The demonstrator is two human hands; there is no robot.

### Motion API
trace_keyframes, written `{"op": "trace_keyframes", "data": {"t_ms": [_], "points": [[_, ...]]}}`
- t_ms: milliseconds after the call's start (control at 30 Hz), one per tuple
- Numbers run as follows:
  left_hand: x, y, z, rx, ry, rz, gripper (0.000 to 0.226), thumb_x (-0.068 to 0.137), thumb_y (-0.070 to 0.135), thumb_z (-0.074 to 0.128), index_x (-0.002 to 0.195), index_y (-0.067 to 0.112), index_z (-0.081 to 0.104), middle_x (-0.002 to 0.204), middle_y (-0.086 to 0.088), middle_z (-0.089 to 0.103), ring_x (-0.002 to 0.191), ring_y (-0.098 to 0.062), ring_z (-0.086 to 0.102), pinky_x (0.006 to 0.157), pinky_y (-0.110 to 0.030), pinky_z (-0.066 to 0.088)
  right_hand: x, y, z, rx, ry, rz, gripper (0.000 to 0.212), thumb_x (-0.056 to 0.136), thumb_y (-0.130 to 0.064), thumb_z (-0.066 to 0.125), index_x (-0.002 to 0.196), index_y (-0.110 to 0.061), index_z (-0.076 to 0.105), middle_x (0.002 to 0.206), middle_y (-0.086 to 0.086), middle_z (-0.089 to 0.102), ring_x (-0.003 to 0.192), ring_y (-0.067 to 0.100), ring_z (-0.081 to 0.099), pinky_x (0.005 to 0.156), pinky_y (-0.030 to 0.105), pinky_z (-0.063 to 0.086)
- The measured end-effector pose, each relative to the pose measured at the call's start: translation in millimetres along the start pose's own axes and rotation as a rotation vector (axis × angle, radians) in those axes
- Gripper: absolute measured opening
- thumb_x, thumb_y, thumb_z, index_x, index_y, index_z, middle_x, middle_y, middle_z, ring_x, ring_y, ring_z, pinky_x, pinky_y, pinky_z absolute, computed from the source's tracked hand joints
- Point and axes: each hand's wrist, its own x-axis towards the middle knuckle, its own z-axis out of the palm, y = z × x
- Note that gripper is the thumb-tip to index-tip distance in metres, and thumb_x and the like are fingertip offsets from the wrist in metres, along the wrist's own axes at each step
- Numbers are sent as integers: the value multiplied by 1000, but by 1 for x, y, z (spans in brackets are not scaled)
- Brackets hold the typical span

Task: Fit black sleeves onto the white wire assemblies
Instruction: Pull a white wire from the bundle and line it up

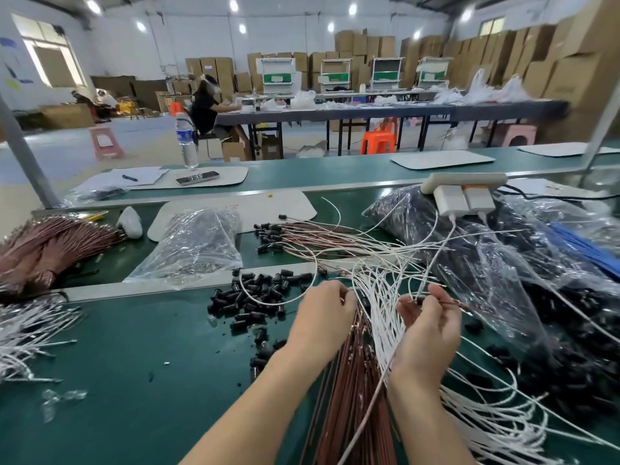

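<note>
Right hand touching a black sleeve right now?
Touching. Head view: the right hand pinches a black sleeve between thumb and forefinger, with a thin wire running out of the grip to the right.

Loosely heaped black sleeves (255, 297) lie just left of the fanned white wire assemblies (382, 313).

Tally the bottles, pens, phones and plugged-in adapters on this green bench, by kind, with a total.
Clear plastic water bottle: 1
Black pen: 1
Dark flat phone: 1
Plug-in adapters in the white power strip: 2
Total: 5
</note>
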Motion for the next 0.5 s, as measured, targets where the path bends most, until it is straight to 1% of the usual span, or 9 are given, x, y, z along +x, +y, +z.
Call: {"op": "trace_keyframes", "data": {"t_ms": [67, 133, 200, 233, 300, 400, 433, 467, 500], "points": [[19, 8, 13, 144, -25, -18, 37, 103, 23, 47, 74, 2, 58, 66, -8, 57, 63, -27, 53, 59, -33, 42, 0, 5, -2, -44, -21, -24, 17, 107, -20, 46, 113, -22, 62, 98, 3, 67, 73, 1, 67, 75, 23, 52], [31, 11, 21, 184, -81, -80, 41, 101, 21, 49, 63, 6, 43, 60, -7, 47, 59, -29, 46, 59, -32, 37, 0, 7, -2, -65, -27, -34, 17, 107, -23, 47, 112, -25, 63, 97, 1, 67, 74, 0, 67, 73, 21, 51], [40, 15, 24, 189, -123, -152, 43, 100, 18, 50, 61, 10, 34, 67, -12, 53, 65, -33, 52, 61, -33, 39, 1, 7, 0, -62, -20, -36, 17, 107, -23, 47, 108, -28, 63, 96, -2, 67, 72, -2, 66, 68, 17, 52], [44, 17, 25, 195, -135, -185, 41, 99, 15, 50, 61, 10, 34, 76, -16, 60, 71, -35, 56, 62, -34, 41, 1, 7, 1, -64, -17, -40, 17, 107, -23, 47, 107, -29, 63, 94, -3, 67, 71, -2, 66, 66, 15, 52], [52, 19, 26, 208, -166, -231, 36, 98, 9, 49, 64, 9, 38, 91, -19, 65, 74, -32, 58, 62, -36, 46, 1, 8, 1, -70, -19, -47, 18, 107, -22, 47, 107, -31, 62, 91, -6, 66, 71, -3, 66, 65, 15, 53], [62, 20, 28, 93, -219, -305, 25, 96, 3, 47, 72, 7, 43, 96, -22, 69, 76, -31, 62, 74, -44, 58, -1, 10, 1, -86, -43, -52, 18, 107, -22, 46, 112, -29, 62, 98, -4, 64, 71, -4, 66, 70, 22, 52], [64, 19, 29, 33, -227, -334, 21, 94, 2, 46, 74, 6, 45, 95, -24, 69, 75, -32, 61, 75, -46, 59, -1, 10, 1, -87, -50, -55, 18, 108, -22, 46, 111, -29, 62, 101, -2, 63, 72, -3, 66, 72, 25, 52], [65, 19, 29, -19, -230, -355, 19, 93, 2, 46, 75, 4, 46, 89, -25, 67, 72, -31, 59, 69, -46, 57, -2, 10, 1, -86, -55, -59, 19, 108, -21, 46, 111, -30, 62, 105, -1, 62, 73, -2, 66, 72, 26, 53], [65, 19, 29, -64, -228, -367, 18, 93, 4, 46, 75, 3, 48, 80, -24, 62, 67, -30, 56, 61, -41, 51, -2, 10, 1, -84, -58, -61, 19, 108, -21, 46, 110, -31, 62, 108, 0, 61, 74, -1, 67, 71, 25, 54]]}}
